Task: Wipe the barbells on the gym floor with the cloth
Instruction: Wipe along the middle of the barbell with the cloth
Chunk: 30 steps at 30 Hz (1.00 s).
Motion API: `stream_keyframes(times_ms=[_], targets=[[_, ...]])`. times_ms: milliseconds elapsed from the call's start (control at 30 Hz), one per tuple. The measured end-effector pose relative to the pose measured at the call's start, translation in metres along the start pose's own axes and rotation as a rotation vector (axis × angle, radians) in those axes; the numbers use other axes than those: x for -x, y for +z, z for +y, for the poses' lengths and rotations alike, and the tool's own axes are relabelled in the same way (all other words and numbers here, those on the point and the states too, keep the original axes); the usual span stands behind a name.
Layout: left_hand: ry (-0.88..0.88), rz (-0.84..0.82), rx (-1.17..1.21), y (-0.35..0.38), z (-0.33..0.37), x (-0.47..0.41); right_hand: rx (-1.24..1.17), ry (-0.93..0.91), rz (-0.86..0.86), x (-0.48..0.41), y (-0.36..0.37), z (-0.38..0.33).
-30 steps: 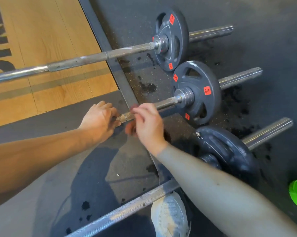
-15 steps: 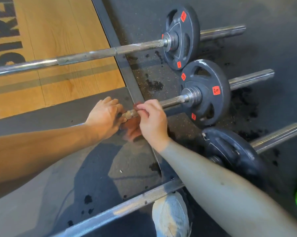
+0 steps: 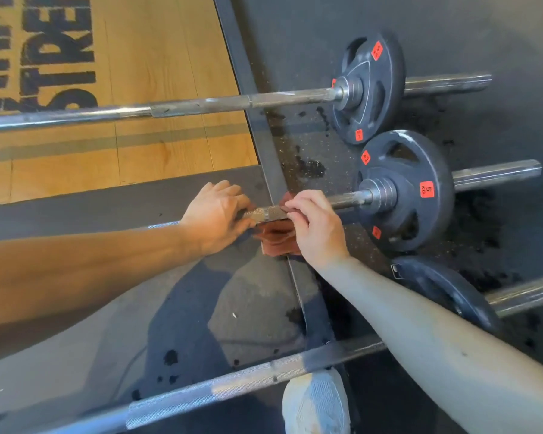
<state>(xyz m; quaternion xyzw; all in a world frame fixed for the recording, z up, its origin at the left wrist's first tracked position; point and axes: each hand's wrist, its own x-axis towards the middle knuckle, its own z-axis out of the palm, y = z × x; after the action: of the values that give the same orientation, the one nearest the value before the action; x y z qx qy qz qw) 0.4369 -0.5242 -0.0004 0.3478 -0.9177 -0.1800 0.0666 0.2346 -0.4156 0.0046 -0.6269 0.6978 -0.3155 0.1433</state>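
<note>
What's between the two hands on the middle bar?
In the head view, a short stretch of knurled bar shows between the left hand and right hand, with the red cloth hanging under it.

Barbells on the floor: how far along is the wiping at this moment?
Done: nothing shows as clearly finished. In hand: the middle barbell, gripped by the left hand while the right hand holds the cloth against its shaft. Left: the far barbell and near barbell lie untouched.
</note>
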Motion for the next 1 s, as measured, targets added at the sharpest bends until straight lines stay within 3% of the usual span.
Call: stream_keyframes(times_ms=[267, 567, 700, 833, 1000], targets=[[-0.080, 0.024, -0.018, -0.019, -0.053, 0.063, 0.033, -0.143, -0.185, -0.017, -0.020, 0.027], [-0.184, 0.061, -0.052, -0.046, -0.090, 0.118, -0.047, -0.505, -0.358, -0.031, 0.072, -0.076], [-0.167, 0.058, -0.055, -0.045, -0.086, 0.118, 0.017, -0.565, -0.431, -0.037, 0.042, -0.039], [-0.144, 0.058, -0.047, -0.046, -0.090, 0.119, 0.058, -0.564, -0.425, -0.033, 0.023, -0.015], [-0.174, 0.070, -0.049, -0.052, -0.104, 0.136, 0.056, -0.643, -0.368, -0.032, 0.078, -0.066]])
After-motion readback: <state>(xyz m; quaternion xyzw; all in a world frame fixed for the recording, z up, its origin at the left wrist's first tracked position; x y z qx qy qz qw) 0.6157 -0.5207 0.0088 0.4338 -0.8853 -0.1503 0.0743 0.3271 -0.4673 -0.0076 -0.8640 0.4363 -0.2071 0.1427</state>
